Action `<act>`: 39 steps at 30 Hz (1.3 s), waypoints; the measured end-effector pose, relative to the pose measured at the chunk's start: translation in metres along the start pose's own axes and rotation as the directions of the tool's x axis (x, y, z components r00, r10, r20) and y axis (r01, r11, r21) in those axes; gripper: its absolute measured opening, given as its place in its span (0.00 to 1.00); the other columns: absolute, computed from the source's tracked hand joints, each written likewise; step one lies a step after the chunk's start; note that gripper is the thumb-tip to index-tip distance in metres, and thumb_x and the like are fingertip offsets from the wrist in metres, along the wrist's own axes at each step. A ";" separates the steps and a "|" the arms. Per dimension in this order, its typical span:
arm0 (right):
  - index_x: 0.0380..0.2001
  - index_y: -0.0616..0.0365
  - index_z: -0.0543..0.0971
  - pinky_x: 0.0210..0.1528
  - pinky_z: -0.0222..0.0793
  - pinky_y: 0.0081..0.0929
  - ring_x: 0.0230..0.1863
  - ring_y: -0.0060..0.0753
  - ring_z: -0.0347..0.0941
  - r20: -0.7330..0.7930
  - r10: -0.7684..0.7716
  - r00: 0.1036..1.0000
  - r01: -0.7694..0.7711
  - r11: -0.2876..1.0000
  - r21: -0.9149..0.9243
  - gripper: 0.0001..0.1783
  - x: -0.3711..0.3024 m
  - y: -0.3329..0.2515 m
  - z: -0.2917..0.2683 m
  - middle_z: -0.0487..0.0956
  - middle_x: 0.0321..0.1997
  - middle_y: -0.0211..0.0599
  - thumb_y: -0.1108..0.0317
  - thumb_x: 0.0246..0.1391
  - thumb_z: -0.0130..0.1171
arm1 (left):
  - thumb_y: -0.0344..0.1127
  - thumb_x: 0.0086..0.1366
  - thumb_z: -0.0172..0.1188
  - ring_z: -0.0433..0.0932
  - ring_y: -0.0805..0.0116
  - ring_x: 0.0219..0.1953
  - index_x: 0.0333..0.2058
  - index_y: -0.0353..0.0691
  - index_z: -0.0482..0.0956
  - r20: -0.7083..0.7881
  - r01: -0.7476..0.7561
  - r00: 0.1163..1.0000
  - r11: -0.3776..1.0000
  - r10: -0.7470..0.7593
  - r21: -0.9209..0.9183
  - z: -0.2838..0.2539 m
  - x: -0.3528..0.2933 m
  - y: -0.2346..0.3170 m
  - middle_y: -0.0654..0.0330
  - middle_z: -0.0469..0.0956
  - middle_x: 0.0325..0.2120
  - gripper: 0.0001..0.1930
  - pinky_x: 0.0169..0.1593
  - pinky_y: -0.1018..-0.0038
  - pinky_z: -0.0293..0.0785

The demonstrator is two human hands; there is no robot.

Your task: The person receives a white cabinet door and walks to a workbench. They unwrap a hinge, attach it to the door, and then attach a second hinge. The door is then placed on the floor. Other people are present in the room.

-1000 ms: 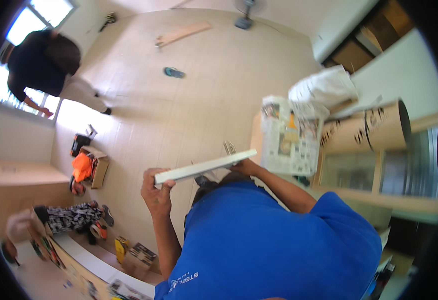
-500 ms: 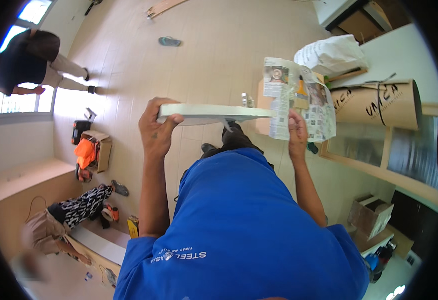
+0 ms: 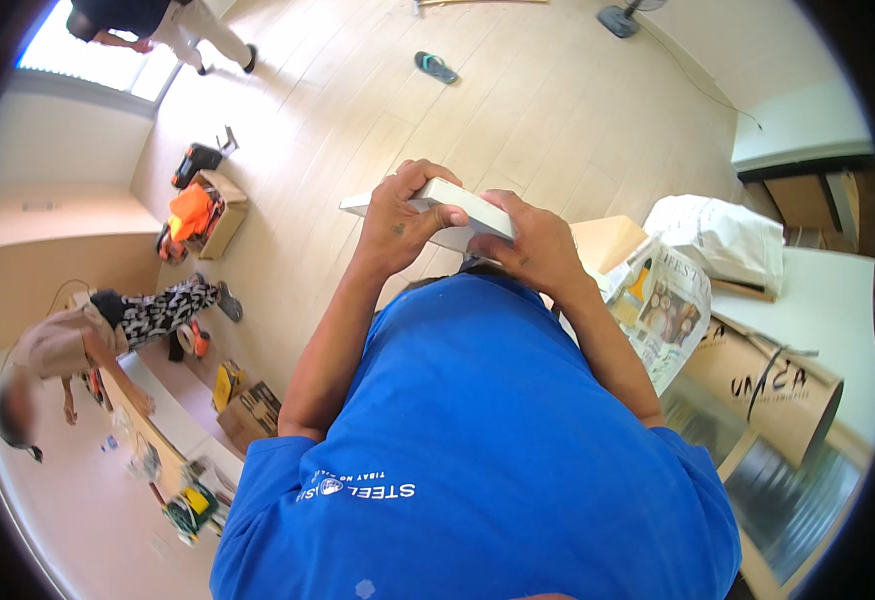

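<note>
In front of my chest I hold a white board (image 3: 470,207) with both hands, its narrow edge and one corner toward me. My left hand (image 3: 398,220) grips its left side, thumb on the near face and fingers over the top. My right hand (image 3: 533,245) is closed around the board's right side, with the thumb beneath. A part of the board shows beyond my left hand. To the right of my right forearm lies a sheet of newspaper (image 3: 676,310) with a yellow-handled paintbrush (image 3: 641,280) on it.
Beside the newspaper are a pale box-like block (image 3: 608,240), a white sack (image 3: 713,240) and a brown paper roll (image 3: 773,390). A slipper (image 3: 436,67) lies on the floor ahead. One person (image 3: 88,345) works at the left; another (image 3: 193,30) stands by the window.
My right hand has moved from the newspaper's edge to the board and now grips it. The board has turned in my hands. The whole view has swung round.
</note>
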State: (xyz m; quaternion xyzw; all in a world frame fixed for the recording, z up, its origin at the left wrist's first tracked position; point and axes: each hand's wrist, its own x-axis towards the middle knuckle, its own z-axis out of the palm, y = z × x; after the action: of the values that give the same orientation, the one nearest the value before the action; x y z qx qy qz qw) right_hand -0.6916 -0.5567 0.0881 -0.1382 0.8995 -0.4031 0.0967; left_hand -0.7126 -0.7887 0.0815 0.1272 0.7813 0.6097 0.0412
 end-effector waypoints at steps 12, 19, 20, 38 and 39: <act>0.49 0.53 0.84 0.34 0.77 0.41 0.30 0.48 0.84 0.071 -0.118 0.990 0.115 0.992 0.053 0.23 0.088 0.042 -0.007 0.85 0.29 0.45 0.50 0.57 0.73 | 0.40 0.54 0.83 0.79 0.74 0.44 0.47 0.43 0.84 -0.092 0.121 0.989 0.990 -0.115 0.068 -0.016 0.055 -0.012 0.64 0.81 0.42 0.24 0.50 0.74 0.76; 0.50 0.54 0.84 0.34 0.79 0.37 0.31 0.46 0.86 -0.027 -0.178 0.984 0.179 0.981 0.069 0.22 0.120 0.035 0.010 0.87 0.31 0.46 0.52 0.59 0.74 | 0.44 0.68 0.70 0.67 0.50 0.71 0.69 0.39 0.66 -0.517 0.079 0.786 0.886 -0.338 -0.458 -0.086 0.055 -0.131 0.51 0.70 0.67 0.36 0.70 0.55 0.66; 0.50 0.54 0.85 0.35 0.79 0.36 0.32 0.46 0.86 -0.028 -0.147 0.989 0.149 0.984 0.095 0.21 0.125 0.030 0.014 0.87 0.33 0.47 0.56 0.57 0.76 | 0.48 0.71 0.67 0.68 0.47 0.70 0.68 0.38 0.66 -0.359 0.190 0.738 0.687 -0.571 -0.701 -0.097 0.051 -0.153 0.48 0.71 0.66 0.35 0.69 0.51 0.67; 0.55 0.55 0.82 0.56 0.82 0.39 0.57 0.48 0.85 0.301 -0.530 0.793 0.587 0.797 -0.142 0.26 0.336 -0.056 0.120 0.86 0.56 0.44 0.75 0.50 0.72 | 0.30 0.62 0.62 0.77 0.42 0.60 0.66 0.25 0.57 0.128 0.079 0.664 -0.101 -0.737 -0.992 -0.264 0.114 -0.231 0.40 0.73 0.57 0.36 0.66 0.40 0.72; 0.55 0.55 0.82 0.56 0.81 0.39 0.57 0.49 0.84 0.293 -0.543 0.787 0.596 0.791 -0.134 0.27 0.346 -0.059 0.129 0.86 0.57 0.44 0.76 0.50 0.71 | 0.30 0.62 0.62 0.77 0.43 0.60 0.66 0.25 0.58 0.112 0.082 0.656 -0.077 -0.747 -0.994 -0.279 0.116 -0.230 0.41 0.74 0.56 0.36 0.65 0.40 0.73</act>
State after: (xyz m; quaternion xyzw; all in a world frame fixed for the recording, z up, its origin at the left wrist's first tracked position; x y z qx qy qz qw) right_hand -0.9711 -0.7974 0.0266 -0.4618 0.8353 -0.2919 0.0613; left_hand -0.9203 -1.0747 -0.0591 -0.3579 0.1447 0.9157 0.1117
